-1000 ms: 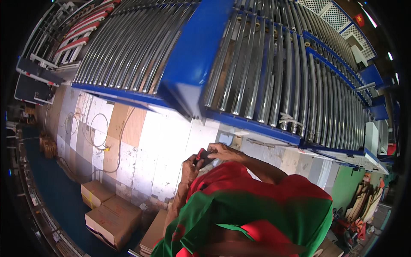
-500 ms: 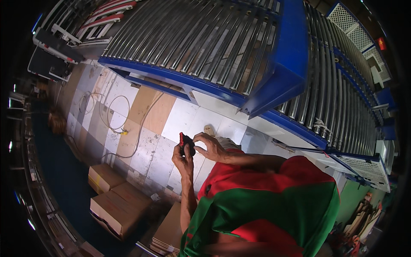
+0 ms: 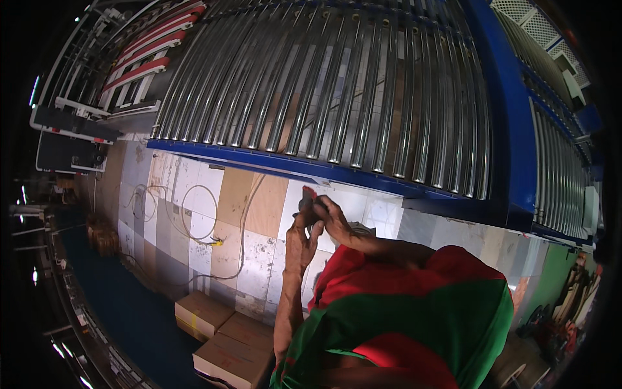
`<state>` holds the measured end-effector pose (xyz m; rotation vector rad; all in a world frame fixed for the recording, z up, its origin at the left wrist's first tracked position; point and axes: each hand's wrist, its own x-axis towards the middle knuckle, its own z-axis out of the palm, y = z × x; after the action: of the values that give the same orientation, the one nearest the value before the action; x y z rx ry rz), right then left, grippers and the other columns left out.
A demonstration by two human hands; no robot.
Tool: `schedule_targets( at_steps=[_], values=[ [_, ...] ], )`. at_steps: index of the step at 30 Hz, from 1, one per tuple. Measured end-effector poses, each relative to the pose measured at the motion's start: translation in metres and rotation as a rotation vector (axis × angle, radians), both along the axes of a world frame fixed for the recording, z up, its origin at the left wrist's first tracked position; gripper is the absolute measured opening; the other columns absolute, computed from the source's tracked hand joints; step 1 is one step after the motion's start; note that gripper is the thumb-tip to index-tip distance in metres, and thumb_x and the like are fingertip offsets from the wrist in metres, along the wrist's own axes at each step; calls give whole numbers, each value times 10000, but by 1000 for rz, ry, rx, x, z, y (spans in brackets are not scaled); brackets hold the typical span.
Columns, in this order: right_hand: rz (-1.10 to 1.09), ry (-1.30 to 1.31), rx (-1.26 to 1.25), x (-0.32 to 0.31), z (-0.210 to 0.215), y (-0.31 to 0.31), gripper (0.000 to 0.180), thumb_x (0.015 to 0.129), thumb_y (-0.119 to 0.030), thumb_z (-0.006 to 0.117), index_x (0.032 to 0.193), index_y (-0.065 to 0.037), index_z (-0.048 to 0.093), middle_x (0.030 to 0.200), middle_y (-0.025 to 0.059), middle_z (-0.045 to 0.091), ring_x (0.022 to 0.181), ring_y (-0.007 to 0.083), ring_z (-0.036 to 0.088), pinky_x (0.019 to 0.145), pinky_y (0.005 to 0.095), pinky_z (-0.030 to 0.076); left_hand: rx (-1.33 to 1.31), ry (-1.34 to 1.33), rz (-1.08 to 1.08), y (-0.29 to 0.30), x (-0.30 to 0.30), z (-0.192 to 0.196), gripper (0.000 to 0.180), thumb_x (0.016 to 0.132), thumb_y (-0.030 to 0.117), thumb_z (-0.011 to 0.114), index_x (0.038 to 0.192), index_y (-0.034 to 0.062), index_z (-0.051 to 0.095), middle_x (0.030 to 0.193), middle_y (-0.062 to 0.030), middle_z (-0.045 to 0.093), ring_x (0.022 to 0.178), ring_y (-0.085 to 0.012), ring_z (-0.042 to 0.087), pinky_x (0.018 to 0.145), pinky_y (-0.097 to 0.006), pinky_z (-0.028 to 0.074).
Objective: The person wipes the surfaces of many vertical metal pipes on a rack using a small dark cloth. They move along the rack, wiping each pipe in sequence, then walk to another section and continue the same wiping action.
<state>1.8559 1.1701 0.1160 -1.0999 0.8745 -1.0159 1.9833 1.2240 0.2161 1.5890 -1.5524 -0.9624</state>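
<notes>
Both my hands meet in front of my chest, just under the blue edge of a roller conveyor [image 3: 363,97]. My left hand [image 3: 299,241] reaches up from below, its fingers wrapped around a small dark object with a red tip [image 3: 306,200]. My right hand [image 3: 332,217] comes in from the right and pinches the same object from the side. Most of the object is hidden by the fingers. I wear a red and green garment [image 3: 414,311].
The conveyor's steel rollers and blue frame [image 3: 512,129] fill the upper view. Below lies a tiled floor [image 3: 249,253] with a looping cable and yellow plug [image 3: 217,241]. Cardboard boxes [image 3: 223,334] sit at lower left. Dark racks [image 3: 68,126] stand at left.
The view has swung so the blue cross beam now sits far right. My hands stayed together on the small object and shifted slightly right and up.
</notes>
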Motion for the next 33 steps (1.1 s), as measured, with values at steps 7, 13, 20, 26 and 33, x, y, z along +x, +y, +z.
schedule_targets(
  at_steps=[7,13,20,26,33],
  values=[
    [-683,225,-90,-7,-1,-134,266,1060,-254,606,1156,-7,623,903,66,680,833,145,597,768,338,493,26,-156,9,-59,76,-37,546,959,164,729,1423,18,481,1228,-251,663,987,-372,703,808,-451,592],
    [-1026,508,-73,10,-32,-263,318,1038,-254,621,1204,17,620,1051,207,705,963,319,691,854,424,537,27,-229,-68,-129,147,-65,540,965,161,717,1433,33,480,1298,-236,633,1029,-376,698,818,-453,593],
    [-874,1101,-196,65,-94,-353,431,1049,-292,570,1387,-25,540,1521,289,459,1339,522,483,1102,556,440,-57,-284,-126,-260,230,-85,501,973,160,714,1409,17,514,1285,-236,648,1037,-362,697,836,-441,595],
    [-757,1264,-359,41,-93,-381,166,968,-115,643,1124,-60,658,1315,141,587,1149,413,578,940,496,492,-344,-537,-200,-390,296,-130,529,1022,246,659,1442,10,441,1330,-272,595,1245,-467,566,1034,-552,485],
    [-408,1493,-307,18,-101,-469,555,944,-47,586,1484,-50,456,1611,193,376,1435,509,379,1139,591,396,-313,-752,-166,-531,320,-183,712,1036,345,613,1613,82,290,1574,-273,388,1465,-475,332,1175,-626,300]
  ],
)
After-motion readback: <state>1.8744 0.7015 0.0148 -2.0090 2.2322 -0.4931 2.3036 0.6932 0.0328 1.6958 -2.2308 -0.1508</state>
